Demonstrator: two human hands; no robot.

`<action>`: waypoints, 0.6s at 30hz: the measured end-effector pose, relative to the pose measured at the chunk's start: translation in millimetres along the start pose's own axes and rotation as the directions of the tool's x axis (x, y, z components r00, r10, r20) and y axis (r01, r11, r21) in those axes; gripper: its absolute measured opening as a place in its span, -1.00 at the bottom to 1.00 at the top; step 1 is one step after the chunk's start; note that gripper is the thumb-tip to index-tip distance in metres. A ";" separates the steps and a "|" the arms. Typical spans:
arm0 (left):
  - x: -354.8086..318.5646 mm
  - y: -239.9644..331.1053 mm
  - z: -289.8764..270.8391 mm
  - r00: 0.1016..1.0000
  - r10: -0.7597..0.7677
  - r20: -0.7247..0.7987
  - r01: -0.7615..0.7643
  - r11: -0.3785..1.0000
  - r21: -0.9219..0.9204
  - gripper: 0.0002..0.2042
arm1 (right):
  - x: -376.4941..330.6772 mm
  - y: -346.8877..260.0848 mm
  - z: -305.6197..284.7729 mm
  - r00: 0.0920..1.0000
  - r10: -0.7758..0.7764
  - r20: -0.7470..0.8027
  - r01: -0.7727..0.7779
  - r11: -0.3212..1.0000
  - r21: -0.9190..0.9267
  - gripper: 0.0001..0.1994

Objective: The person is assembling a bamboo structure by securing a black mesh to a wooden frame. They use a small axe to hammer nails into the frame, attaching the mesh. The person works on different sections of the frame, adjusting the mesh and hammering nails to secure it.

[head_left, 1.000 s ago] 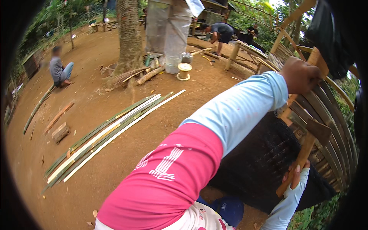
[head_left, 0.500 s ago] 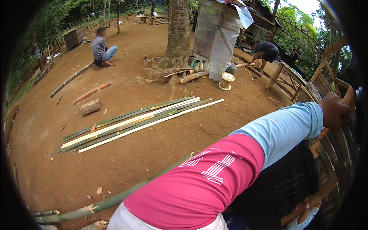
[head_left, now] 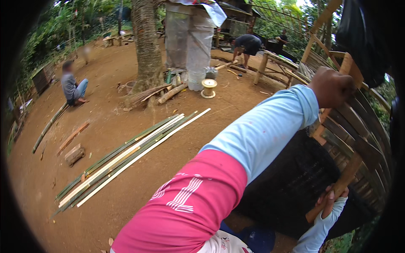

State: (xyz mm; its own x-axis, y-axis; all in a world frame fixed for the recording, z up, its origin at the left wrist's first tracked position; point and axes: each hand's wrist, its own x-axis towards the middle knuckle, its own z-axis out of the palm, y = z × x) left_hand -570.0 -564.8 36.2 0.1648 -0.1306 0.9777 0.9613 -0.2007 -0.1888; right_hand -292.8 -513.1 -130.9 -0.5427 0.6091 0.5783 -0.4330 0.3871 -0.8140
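Note:
My left arm, in a pink and light-blue sleeve, stretches across to the right. At its end my left hand (head_left: 332, 88) is closed in a fist around an upright wooden post (head_left: 346, 64) of a frame; the fingertips are hidden. Lower down, my right hand (head_left: 330, 200), in a light-blue cuff, grips a slanted length of brown wood (head_left: 346, 175). Its upper end meets a dark broad piece (head_left: 368, 152); whether the two are joined I cannot tell. Curved slatted boards (head_left: 352, 122) lie behind both hands. Black netting-like sheet (head_left: 287, 181) spreads between my arms.
Split bamboo strips (head_left: 130, 158) lie on the dirt, left of my arm. Beyond them are a short log (head_left: 75, 154), a spool (head_left: 209, 87) and a tree trunk (head_left: 147, 46). One person squats (head_left: 72, 84) far left; another bends over (head_left: 247, 44) at the back.
The view has swung to the right, so the ground and strips sit further left. My right hand and the slanted wood now show more fully. Both hands keep their grips.

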 end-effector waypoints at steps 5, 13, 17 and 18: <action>3.9 4.2 7.3 1.000 0.022 0.019 -0.020 0.995 -0.097 -0.98 | -3.5 -9.6 -1.8 1.000 0.001 0.025 -0.001 1.000 -0.024 -0.67; 4.3 -1.3 -1.3 0.998 0.026 0.064 -0.019 0.995 -0.101 -0.98 | -1.2 -12.0 16.0 0.998 -0.019 0.058 0.020 1.000 -0.016 -0.69; 3.1 -1.7 1.6 1.000 -0.009 0.011 0.009 1.000 -0.013 -0.96 | -2.3 -4.6 5.0 0.995 -0.056 0.080 0.060 0.997 -0.049 -0.65; 0.4 -2.5 15.5 0.999 -0.009 -0.041 0.009 1.000 0.010 -0.98 | -2.0 -4.0 -5.5 0.996 -0.064 0.068 0.070 0.993 -0.091 -0.64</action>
State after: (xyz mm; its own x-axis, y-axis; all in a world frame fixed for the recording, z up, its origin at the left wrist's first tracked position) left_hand -568.9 -549.3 38.5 0.1469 -0.1689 0.9746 0.9650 -0.1918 -0.1787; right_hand -286.1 -512.0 -129.1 -0.5621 0.5344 0.6312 -0.4023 0.4902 -0.7733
